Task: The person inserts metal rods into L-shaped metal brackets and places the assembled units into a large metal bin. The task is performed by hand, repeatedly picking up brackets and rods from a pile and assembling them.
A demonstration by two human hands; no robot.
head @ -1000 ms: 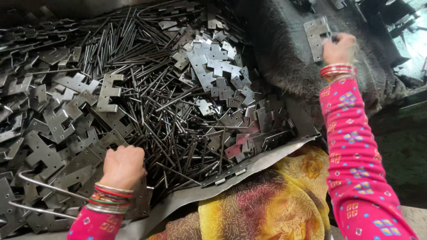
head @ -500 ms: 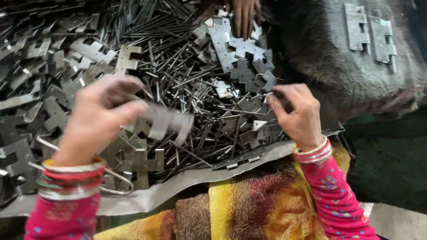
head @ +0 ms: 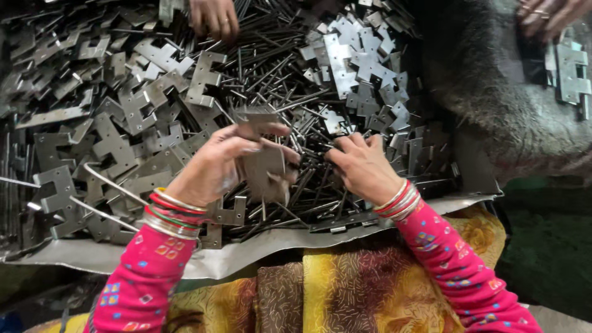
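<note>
My left hand (head: pixel 219 163) holds a flat grey metal hinge plate (head: pixel 264 161) upright above a heap of metal parts, fingers and thumb clamped on it. My right hand (head: pixel 362 165) is just to its right, fingertips down among thin steel pins (head: pixel 290 80) beside the plate; whether it pinches a pin I cannot tell. Both wrists carry red and silver bangles over pink patterned sleeves. The heap lies on a grey metal sheet (head: pixel 246 250) across my lap.
Loose hinge plates (head: pixel 123 117) cover the left and the upper middle of the heap. Another person's hand (head: pixel 213 15) reaches in at the top. A second hand (head: pixel 546 15) rests at top right by assembled hinges (head: pixel 570 71) on dark fabric.
My right hand came back from the far right to the pile's middle. My left hand lifted a hinge plate and brought it toward the right hand. The view moved closer.
</note>
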